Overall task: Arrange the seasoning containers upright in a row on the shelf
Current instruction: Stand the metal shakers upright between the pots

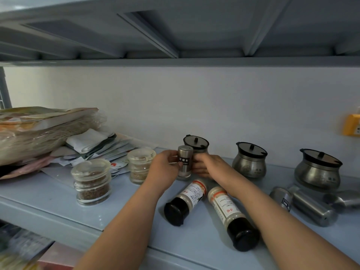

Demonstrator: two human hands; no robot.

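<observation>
Shelf (58, 199): smooth pale blue-grey sheet metal with a rolled front lip, set against a matte white wall. Centre: the steel shaker (185, 162), a brushed cylindrical body with a domed cap and a black label with white characters, stands upright on the shelf surface. The left hand (165, 166) wraps its left side, thumb laid across the label; the right hand (206, 165) closes against its right side, fingers curled inward; both hands clasp the shaker between them. Directly behind it stands a squat steel pot (196, 144) with a dark translucent lid and a black knob. Two more bulbous steel pots of the same form stand upright to the right, the middle pot (250, 160) and the far pot (318, 170), well apart from each other. In front of the hands, two clear plastic bottles lie on their sides, filled with pale powder, black screw caps pointing toward the camera: the left bottle (185, 201) and the right bottle (231, 217), near each other. At the right, further brushed steel shakers (303, 205) lie tipped over together. Left of the hands, two ribbed glass jars stand upright, the near jar (91, 182) holding brown granules, the rear jar (140, 165) holding paler grains. Far left: a heap of crinkled plastic packets (39, 131)
</observation>
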